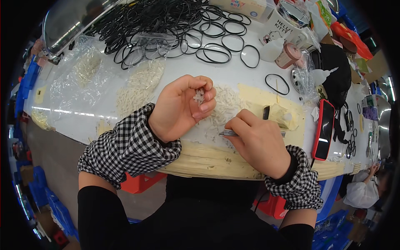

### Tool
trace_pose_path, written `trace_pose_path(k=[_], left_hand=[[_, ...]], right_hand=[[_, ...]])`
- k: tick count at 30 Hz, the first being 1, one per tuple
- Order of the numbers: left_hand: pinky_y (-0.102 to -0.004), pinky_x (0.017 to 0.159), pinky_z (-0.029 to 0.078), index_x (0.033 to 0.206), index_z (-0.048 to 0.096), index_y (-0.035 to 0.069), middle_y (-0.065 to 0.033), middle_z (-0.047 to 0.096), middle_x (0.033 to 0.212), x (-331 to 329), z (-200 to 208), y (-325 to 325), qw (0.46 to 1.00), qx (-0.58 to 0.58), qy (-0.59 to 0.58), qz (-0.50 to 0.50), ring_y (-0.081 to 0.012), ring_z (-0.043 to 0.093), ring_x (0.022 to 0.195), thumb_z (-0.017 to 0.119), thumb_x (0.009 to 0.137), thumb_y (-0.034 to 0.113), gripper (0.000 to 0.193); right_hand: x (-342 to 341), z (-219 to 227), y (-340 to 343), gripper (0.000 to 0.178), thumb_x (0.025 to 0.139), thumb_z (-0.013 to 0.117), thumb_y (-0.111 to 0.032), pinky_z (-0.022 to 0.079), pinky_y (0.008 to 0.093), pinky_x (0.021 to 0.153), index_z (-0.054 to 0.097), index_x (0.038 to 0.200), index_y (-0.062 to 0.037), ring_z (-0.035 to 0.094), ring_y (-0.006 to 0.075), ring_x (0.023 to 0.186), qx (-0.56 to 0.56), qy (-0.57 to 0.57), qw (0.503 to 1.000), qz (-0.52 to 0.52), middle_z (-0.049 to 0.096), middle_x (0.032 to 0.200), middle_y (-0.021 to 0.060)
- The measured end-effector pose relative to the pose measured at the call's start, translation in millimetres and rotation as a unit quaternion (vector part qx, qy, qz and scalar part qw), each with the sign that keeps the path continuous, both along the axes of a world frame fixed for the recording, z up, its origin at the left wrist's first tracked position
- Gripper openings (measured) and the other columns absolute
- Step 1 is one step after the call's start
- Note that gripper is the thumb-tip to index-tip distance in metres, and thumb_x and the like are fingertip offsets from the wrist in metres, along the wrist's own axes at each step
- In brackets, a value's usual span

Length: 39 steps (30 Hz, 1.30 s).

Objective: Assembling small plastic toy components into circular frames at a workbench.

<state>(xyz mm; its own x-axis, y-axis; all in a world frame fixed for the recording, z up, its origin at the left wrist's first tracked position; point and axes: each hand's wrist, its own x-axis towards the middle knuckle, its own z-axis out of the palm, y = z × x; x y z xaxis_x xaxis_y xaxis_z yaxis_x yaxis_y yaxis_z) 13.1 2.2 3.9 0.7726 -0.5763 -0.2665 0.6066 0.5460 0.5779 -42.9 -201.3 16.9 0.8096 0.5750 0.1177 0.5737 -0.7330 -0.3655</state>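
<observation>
Head view: left of the loose white pile [226, 96], the cupped left hand [171, 111] curls its fingers round small white pieces [199, 96]; at the pile's near right edge, the palm-down right hand [263, 145] grips and partly hides a slim metal tool [230, 133]; well right of it lies a red-cased phone [324, 130].

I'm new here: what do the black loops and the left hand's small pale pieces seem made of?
Black loops: probably rubber, faintly glossy, as they hold rounded shapes. Small pale pieces in the left hand: perhaps plastic, dull, evenly coloured; too small to be sure.
</observation>
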Motion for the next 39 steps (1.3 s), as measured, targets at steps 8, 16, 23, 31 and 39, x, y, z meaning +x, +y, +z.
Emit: trace_pose_path(k=[8,16,23,31,39], left_hand=[[-0.0202,0.057,0.033,0.098,0.054,0.001,0.0022,0.046,0.079,-4,0,-2,0.993,0.084,-0.050,-0.069,-0.0062,0.037,0.063,0.047,0.096,0.016,0.016],[-0.0170,0.056,0.033,0.098,0.061,0.002,0.0050,0.049,0.073,-13,-5,-6,0.987,0.023,-0.066,-0.148,-0.0039,0.040,0.063,0.055,0.096,0.021,0.019],[-0.0169,0.057,0.035,0.100,0.063,0.002,0.0035,0.054,0.077,-12,-1,-5,0.989,0.033,-0.056,-0.133,-0.0033,0.040,0.063,0.059,0.095,0.018,0.017],[-0.0169,0.058,0.035,0.098,0.061,0.002,0.0021,0.053,0.080,-12,-2,-3,0.989,0.039,-0.067,-0.126,-0.0031,0.039,0.063,0.055,0.096,0.018,0.017],[-0.0173,0.059,0.034,0.097,0.059,0.003,0.0019,0.055,0.082,-11,0,-3,0.989,0.032,-0.052,-0.131,-0.0030,0.038,0.063,0.053,0.097,0.017,0.016]], right_hand=[[6,7,2,0.023,0.069,0.069,0.001,0.049,0.0300,0.051,0.063,0.091,-0.0044,0.061,0.0214,0.063,0.160,-0.076,0.984,-0.029,0.057,0.083,0.0058],[8,15,3,0.028,0.067,0.065,0.014,0.053,0.0263,0.057,0.065,0.091,-0.0006,0.063,0.0177,0.068,0.282,-0.076,0.955,-0.045,0.057,0.083,0.0087],[8,15,3,0.029,0.068,0.064,0.014,0.050,0.0258,0.056,0.068,0.093,-0.0009,0.063,0.0174,0.068,0.287,-0.087,0.952,-0.058,0.059,0.081,0.0088],[9,15,4,0.027,0.071,0.065,0.012,0.050,0.0252,0.056,0.068,0.095,-0.0013,0.062,0.0162,0.068,0.288,-0.070,0.953,-0.069,0.060,0.082,0.0089],[8,14,2,0.026,0.071,0.065,0.011,0.050,0.0254,0.056,0.067,0.094,-0.0009,0.062,0.0161,0.066,0.287,-0.078,0.953,-0.059,0.060,0.083,0.0087]])
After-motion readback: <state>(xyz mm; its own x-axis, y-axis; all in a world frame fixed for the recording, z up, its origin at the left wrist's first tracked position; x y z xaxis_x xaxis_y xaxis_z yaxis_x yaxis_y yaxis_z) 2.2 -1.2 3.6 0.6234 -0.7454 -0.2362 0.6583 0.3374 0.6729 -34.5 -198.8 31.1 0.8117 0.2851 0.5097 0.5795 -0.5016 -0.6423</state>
